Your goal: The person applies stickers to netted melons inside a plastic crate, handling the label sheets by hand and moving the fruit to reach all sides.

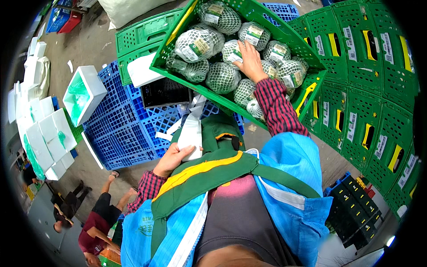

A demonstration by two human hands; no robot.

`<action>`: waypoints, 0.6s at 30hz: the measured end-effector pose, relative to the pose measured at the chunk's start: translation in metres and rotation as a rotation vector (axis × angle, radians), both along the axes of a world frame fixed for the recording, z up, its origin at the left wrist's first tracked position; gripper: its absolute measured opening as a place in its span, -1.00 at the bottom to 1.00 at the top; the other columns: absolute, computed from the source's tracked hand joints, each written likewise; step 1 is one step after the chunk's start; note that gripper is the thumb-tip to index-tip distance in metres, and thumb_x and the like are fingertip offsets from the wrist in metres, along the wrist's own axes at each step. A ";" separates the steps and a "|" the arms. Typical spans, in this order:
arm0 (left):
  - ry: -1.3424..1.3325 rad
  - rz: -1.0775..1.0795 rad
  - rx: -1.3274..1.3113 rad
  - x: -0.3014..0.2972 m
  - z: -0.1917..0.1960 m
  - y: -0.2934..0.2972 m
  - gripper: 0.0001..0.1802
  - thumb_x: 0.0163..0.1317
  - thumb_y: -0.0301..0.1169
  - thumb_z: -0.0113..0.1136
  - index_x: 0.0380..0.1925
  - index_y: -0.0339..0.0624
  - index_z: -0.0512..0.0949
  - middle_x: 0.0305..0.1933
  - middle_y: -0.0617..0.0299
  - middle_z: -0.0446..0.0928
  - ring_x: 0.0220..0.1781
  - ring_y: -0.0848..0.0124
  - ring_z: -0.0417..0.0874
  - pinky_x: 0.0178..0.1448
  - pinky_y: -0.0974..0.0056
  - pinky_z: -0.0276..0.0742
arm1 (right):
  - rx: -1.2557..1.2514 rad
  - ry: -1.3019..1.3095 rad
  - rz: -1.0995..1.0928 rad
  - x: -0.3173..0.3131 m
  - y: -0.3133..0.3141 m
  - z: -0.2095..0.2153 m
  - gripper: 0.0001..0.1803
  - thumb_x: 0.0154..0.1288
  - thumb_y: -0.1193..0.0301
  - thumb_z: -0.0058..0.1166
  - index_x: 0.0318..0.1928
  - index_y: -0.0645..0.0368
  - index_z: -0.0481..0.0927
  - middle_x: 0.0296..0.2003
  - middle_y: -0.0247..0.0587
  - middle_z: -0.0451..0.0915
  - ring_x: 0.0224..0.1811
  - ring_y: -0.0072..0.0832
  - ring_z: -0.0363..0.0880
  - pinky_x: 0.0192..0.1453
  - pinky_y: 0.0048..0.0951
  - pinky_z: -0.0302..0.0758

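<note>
Under the outstretched fingers of the person's right hand lies a round item in white foam netting, with a white and green label on top. These fingers are released, slightly parted, and rest on the item without wrapping round it. More netted items of the same kind lie close about them, among them a labelled one just beyond the fingertips and a large one to their left. All sit in a tilted green crate, whose walls surround the right fingers. Nearer the body and to the left, the fingers of the left hand pinch the end of a white strip; it runs away from them toward the crate. Just beyond the left fingers, a black crate stands partly hidden under the green one. Left of those fingers spreads a blue pallet, with a white foam box holding green plastic at its far side. To the right of the right fingers, well apart, rise stacked green crates with yellow handles.
</note>
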State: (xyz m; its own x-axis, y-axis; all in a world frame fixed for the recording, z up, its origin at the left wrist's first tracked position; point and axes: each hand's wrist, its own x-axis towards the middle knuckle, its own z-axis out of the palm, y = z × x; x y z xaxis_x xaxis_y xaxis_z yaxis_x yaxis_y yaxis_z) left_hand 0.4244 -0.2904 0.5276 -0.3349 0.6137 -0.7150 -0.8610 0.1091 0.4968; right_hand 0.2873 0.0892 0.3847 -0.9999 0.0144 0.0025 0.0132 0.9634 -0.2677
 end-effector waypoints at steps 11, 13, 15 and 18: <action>0.100 0.402 -0.163 -0.006 -0.031 0.023 -0.63 0.41 -0.22 0.03 -0.07 -0.33 0.56 -0.15 0.22 0.62 -0.19 0.52 0.61 -0.08 0.41 0.51 | -0.927 -0.319 0.467 0.125 -0.153 0.144 -0.83 0.11 0.44 0.19 -0.24 0.11 0.58 -0.37 -0.17 0.58 -0.24 -0.13 0.56 -0.12 -0.19 0.46; 0.087 0.400 -0.194 -0.005 -0.029 0.024 -0.63 0.41 -0.21 0.02 -0.07 -0.33 0.56 -0.16 0.23 0.62 -0.19 0.52 0.61 -0.08 0.41 0.51 | -0.894 -0.254 0.463 0.129 -0.154 0.145 -0.85 0.11 0.45 0.20 -0.27 0.12 0.57 -0.37 -0.18 0.57 -0.24 -0.16 0.55 -0.11 -0.23 0.46; 0.037 0.486 -0.237 -0.008 -0.028 0.024 -0.62 0.42 -0.20 0.00 -0.05 -0.32 0.55 -0.16 0.22 0.62 -0.19 0.49 0.62 -0.06 0.39 0.52 | -0.856 -0.148 0.465 0.133 -0.155 0.144 -0.85 0.10 0.47 0.19 -0.27 0.14 0.57 -0.35 -0.19 0.57 -0.23 -0.18 0.55 -0.07 -0.26 0.47; 0.023 0.756 -0.327 -0.018 -0.033 0.012 -0.57 0.44 -0.17 -0.04 0.04 -0.32 0.49 -0.04 0.14 0.59 -0.07 0.40 0.62 0.01 0.29 0.55 | -1.129 -0.070 0.277 0.125 -0.146 0.145 -0.87 0.11 0.52 0.18 -0.28 0.18 0.56 -0.28 -0.21 0.57 -0.21 -0.26 0.56 -0.03 -0.33 0.47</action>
